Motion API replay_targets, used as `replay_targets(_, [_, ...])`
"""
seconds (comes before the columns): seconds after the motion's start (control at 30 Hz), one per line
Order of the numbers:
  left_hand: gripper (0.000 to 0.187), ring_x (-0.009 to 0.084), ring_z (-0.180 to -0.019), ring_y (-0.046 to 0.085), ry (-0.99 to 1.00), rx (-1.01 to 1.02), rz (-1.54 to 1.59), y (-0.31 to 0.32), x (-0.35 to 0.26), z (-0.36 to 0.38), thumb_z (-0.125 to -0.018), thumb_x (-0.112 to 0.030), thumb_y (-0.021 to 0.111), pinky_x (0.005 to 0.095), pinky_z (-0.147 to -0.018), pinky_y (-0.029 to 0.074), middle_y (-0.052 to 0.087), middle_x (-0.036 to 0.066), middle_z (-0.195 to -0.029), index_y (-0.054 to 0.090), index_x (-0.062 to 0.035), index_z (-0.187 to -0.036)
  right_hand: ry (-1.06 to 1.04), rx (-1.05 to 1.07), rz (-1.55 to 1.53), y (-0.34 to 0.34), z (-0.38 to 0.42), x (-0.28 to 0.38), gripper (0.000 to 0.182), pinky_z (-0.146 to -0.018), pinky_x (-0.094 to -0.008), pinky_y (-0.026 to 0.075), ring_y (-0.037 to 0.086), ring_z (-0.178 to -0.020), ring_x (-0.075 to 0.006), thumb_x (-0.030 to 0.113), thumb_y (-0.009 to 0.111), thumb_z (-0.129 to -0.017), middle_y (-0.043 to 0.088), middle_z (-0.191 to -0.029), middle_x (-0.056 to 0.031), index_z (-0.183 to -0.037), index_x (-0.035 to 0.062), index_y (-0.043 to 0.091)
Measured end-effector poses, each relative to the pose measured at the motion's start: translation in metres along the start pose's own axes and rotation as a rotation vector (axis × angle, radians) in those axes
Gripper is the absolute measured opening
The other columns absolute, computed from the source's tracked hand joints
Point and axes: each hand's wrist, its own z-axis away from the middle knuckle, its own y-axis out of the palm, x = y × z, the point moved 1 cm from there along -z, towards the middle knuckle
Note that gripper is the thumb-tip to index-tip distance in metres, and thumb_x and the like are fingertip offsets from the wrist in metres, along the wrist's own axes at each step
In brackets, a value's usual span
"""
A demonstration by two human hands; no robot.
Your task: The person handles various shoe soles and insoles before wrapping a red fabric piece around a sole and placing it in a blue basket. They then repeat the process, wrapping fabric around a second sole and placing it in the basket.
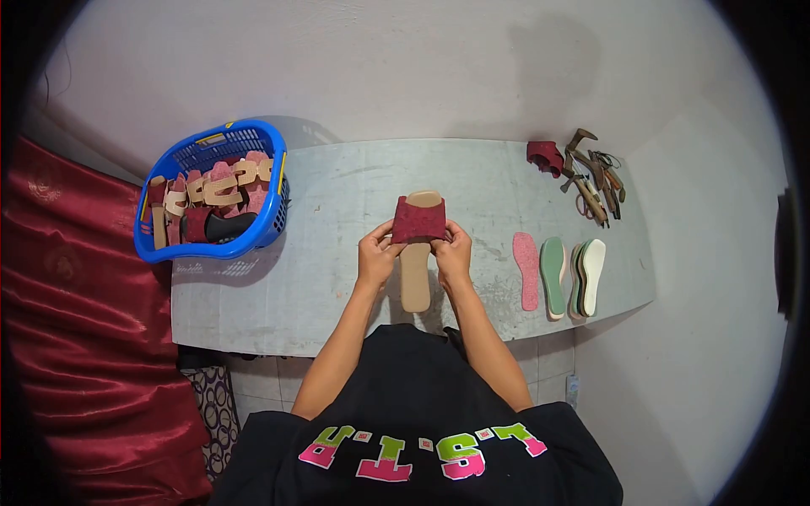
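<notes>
A slipper with a tan sole (415, 282) and a wide dark red strap (419, 219) is held up near the middle of the table, its toe end pointing away from me. My left hand (377, 253) grips the left edge of the strap and sole, fingers bent round it. On the opposite side, my right hand (453, 251) grips the right edge in the same way. The fingertips under the strap are partly hidden.
The blue basket (211, 251) at the left holds several slippers. Pink (526, 270), green (553, 274) and white (594, 270) insoles lie right on the grey table (253, 312). Behind them are a dark red strap piece (545, 156) and hand tools (595, 181). A red curtain (93, 337) hangs left.
</notes>
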Motion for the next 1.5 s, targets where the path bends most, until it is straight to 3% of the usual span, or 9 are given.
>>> replay_targets(0.1, [0.053,0.02,-0.102,0.069,-0.041,0.033,-0.065,-0.001,-0.002,-0.006,-0.08,0.016,0.059,0.0324,-0.089,0.058,0.066,0.013,-0.117,0.055,0.0068,-0.132,-0.019,-0.006,0.006,-0.003,-0.004,-0.008,0.042,-0.074,-0.0271,0.056,0.068,-0.087,-0.0155,-0.017,0.052,-0.074,0.069,-0.102,-0.0098,-0.113,-0.005,0.062])
replay_targets(0.3, [0.051,0.0209,-0.104,0.069,-0.024,0.11,0.046,0.015,-0.014,-0.009,-0.081,0.012,0.062,0.031,-0.087,0.057,0.062,0.012,-0.12,0.054,0.0057,-0.131,0.024,0.019,-0.023,-0.007,-0.01,0.013,0.039,-0.073,-0.0271,0.055,0.068,-0.084,-0.0148,-0.015,0.054,-0.076,0.069,-0.102,-0.01,-0.113,-0.004,0.062])
replay_targets(0.43, [0.049,0.0217,-0.105,0.068,-0.012,0.13,-0.104,0.026,-0.02,-0.012,-0.081,0.008,0.067,0.0319,-0.089,0.057,0.064,0.012,-0.117,0.055,0.0058,-0.128,-0.127,0.004,0.093,-0.004,-0.006,0.021,0.034,-0.074,-0.0267,0.053,0.065,-0.085,-0.0131,-0.009,0.06,-0.08,0.068,-0.101,-0.0086,-0.113,-0.0036,0.063])
replay_targets(0.5, [0.048,0.022,-0.107,0.067,-0.028,0.042,-0.243,0.032,-0.023,-0.011,-0.079,0.004,0.071,0.0327,-0.092,0.056,0.066,0.012,-0.114,0.057,0.0055,-0.126,-0.141,0.026,0.122,-0.005,-0.004,0.028,0.033,-0.074,-0.0264,0.053,0.064,-0.085,-0.0125,-0.008,0.061,-0.081,0.068,-0.101,-0.0079,-0.114,-0.0035,0.063])
replay_targets(0.57, [0.047,0.0207,-0.105,0.067,0.007,0.034,-0.259,0.03,-0.018,-0.014,-0.08,0.004,0.072,0.0317,-0.09,0.056,0.066,0.012,-0.115,0.057,0.0051,-0.125,0.031,0.096,0.01,-0.003,-0.004,0.034,0.032,-0.073,-0.0256,0.052,0.064,-0.085,-0.0116,-0.006,0.062,-0.082,0.068,-0.099,-0.0064,-0.114,-0.0027,0.064])
replay_targets(0.93, [0.049,0.0239,-0.099,0.07,0.135,-0.086,-0.149,0.039,-0.015,-0.006,-0.077,0.003,0.08,0.032,-0.081,0.059,0.063,0.016,-0.121,0.058,0.0062,-0.121,0.019,0.088,-0.089,-0.003,-0.009,0.032,0.038,-0.072,-0.0253,0.054,0.065,-0.084,-0.0127,-0.012,0.06,-0.08,0.067,-0.101,-0.0067,-0.116,-0.0021,0.063])
replay_targets(1.0, [0.045,0.0212,-0.103,0.068,0.119,-0.081,-0.083,0.04,-0.017,-0.005,-0.077,0.009,0.075,0.0338,-0.09,0.057,0.062,0.013,-0.121,0.059,0.0054,-0.119,0.036,0.086,-0.092,-0.004,-0.01,0.03,0.04,-0.072,-0.0253,0.054,0.066,-0.085,-0.0129,-0.014,0.059,-0.078,0.067,-0.101,-0.007,-0.116,-0.0022,0.062])
replay_targets(1.3, [0.044,0.0188,-0.098,0.069,0.01,-0.008,-0.098,0.037,-0.016,-0.004,-0.079,0.011,0.07,0.0308,-0.087,0.057,0.069,0.013,-0.11,0.062,0.0068,-0.121,-0.069,0.03,0.071,-0.006,-0.007,0.023,0.037,-0.077,-0.0268,0.054,0.065,-0.086,-0.0149,-0.014,0.057,-0.074,0.067,-0.102,-0.0096,-0.109,-0.004,0.066])
replay_targets(1.5, [0.043,0.0169,-0.095,0.069,0.085,-0.1,-0.151,0.038,-0.012,0.003,-0.081,0.011,0.063,0.0293,-0.083,0.056,0.071,0.014,-0.109,0.061,0.0088,-0.124,-0.059,0.046,0.093,-0.005,-0.003,0.023,0.037,-0.075,-0.0259,0.052,0.064,-0.086,-0.0134,-0.013,0.056,-0.074,0.068,-0.097,-0.0079,-0.108,-0.0039,0.066])
